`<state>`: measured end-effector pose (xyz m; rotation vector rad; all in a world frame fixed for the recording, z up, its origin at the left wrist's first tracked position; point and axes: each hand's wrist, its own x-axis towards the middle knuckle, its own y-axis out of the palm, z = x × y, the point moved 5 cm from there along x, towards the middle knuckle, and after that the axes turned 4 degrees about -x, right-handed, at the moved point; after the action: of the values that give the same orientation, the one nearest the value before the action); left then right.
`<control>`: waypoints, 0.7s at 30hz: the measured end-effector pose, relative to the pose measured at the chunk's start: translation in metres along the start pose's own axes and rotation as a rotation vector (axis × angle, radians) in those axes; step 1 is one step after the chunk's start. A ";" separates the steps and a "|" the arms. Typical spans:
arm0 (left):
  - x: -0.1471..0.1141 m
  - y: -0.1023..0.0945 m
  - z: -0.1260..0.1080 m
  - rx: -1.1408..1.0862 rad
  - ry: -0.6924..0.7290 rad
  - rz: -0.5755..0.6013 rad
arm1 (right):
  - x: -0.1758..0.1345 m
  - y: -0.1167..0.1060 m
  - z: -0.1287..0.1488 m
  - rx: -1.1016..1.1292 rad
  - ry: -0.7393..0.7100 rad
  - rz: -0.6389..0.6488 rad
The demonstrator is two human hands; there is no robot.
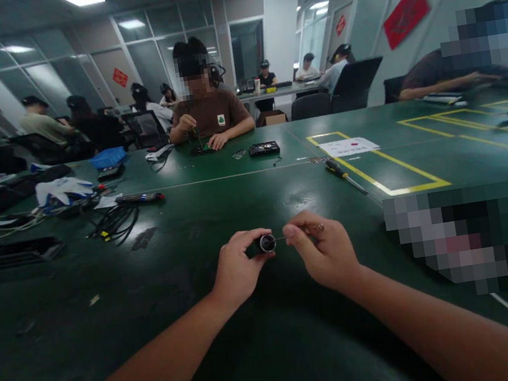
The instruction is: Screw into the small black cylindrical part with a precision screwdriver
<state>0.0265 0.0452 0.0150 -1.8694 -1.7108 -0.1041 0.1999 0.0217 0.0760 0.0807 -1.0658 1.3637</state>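
Note:
Over the green table, my left hand is closed round a short black cylinder, its round end with a pale rim turned toward the right and toward me. My right hand pinches a thin metal rod between thumb and forefinger. The rod points left at the cylinder's round end; whether its tip touches or goes inside is too small to tell. A small shiny end shows by the curled right fingers, perhaps part of the same rod.
Ahead right lies a black and yellow screwdriver beside a yellow-taped rectangle with a paper. Black cables, white gloves and a blue basket are at left. Across the table, a person handles a green board.

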 end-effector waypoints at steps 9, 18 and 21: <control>0.004 -0.006 -0.004 0.008 -0.049 -0.006 | 0.005 0.021 -0.049 0.607 0.489 -0.079; 0.007 -0.010 0.000 0.054 -0.039 -0.072 | 0.002 0.003 -0.026 0.349 0.263 -0.101; 0.007 -0.011 0.001 0.051 -0.028 -0.082 | 0.000 -0.001 -0.017 0.175 0.164 -0.058</control>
<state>0.0172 0.0515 0.0214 -1.7721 -1.7927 -0.0672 0.2102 0.0313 0.0669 0.1257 -0.8004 1.3840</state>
